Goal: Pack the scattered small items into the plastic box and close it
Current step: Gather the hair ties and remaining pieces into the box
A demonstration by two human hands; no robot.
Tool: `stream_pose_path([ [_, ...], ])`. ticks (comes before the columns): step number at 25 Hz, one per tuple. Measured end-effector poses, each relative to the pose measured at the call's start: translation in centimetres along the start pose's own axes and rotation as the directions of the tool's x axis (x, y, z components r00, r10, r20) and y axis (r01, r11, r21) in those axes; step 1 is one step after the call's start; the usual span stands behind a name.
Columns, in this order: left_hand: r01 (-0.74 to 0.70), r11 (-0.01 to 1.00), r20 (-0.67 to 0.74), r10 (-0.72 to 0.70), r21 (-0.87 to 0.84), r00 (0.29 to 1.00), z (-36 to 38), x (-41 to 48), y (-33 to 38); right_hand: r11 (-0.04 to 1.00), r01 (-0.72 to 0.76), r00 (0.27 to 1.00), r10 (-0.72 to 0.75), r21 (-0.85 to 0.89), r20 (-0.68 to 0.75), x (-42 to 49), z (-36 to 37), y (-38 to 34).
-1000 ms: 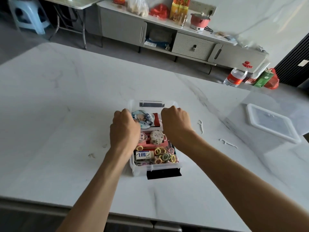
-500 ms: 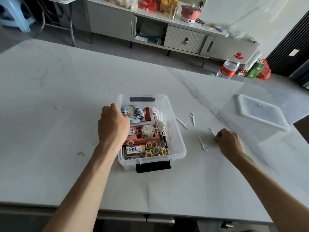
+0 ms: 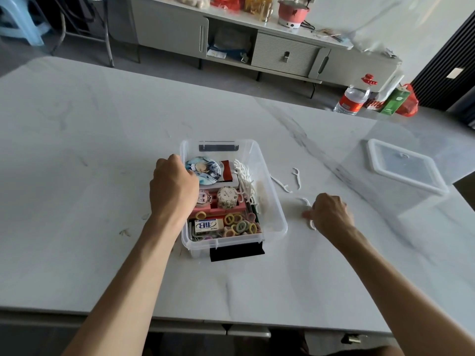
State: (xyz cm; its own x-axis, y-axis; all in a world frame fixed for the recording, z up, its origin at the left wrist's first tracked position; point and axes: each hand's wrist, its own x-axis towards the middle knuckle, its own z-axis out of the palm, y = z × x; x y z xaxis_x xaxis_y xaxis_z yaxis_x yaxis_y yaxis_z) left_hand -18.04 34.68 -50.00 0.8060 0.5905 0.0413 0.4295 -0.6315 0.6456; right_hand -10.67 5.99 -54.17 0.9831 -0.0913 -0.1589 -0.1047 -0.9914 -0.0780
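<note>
marble table (image 3: 90, 176); plastic box (image 3: 277, 214), lid (image 3: 406, 173), loose floss picks (image 3: 297, 178)

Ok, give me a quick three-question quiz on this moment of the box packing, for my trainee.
1. True or false: the clear plastic lid is already on the clear plastic box.
2. What lies on the white marble table by the fingertips of the right hand? A) a coloured hair tie B) a white plastic floss pick C) a red-labelled water bottle
3. Fill in: the ___ hand grips the box's side wall.

Key: 1 false, the lid lies apart on the table; 2 B; 3 left hand.
</note>
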Motion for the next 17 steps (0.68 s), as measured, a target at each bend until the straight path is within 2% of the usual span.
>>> stream_pose_path([
  [3, 0.000, 1.000, -0.002, 0.000, 0.002, 1.000, 0.0, 0.1, 0.0, 0.998, 0.034, 0.999, -0.035, -0.060, -0.023, -0.3, 0.0, -0.8],
  [9, 0.001, 1.000, 0.003, -0.001, -0.002, 1.000, 0.0, 0.1, 0.1, 0.946, 0.211, 0.977, -0.213, -0.247, 0.019, -1.7, 0.6, -1.4],
  [12, 0.003, 1.000, 0.008, -0.003, -0.010, 1.000, -0.1, 0.1, 0.1, 0.947, 0.287, 0.958, -0.287, -0.143, 0.019, -0.7, 0.4, -2.2],
  [15, -0.001, 1.000, 0.009, 0.001, -0.010, 1.000, -0.1, 0.1, 0.1, 0.929, 0.371, 0.920, -0.367, 0.003, -0.138, 2.8, -0.5, -4.2],
  [17, -0.004, 1.000, 0.010, 0.004, -0.010, 1.000, -0.1, 0.2, -0.1, 0.921, 0.391, 0.909, -0.385, 0.005, -0.163, 4.6, -0.5, -5.8],
])
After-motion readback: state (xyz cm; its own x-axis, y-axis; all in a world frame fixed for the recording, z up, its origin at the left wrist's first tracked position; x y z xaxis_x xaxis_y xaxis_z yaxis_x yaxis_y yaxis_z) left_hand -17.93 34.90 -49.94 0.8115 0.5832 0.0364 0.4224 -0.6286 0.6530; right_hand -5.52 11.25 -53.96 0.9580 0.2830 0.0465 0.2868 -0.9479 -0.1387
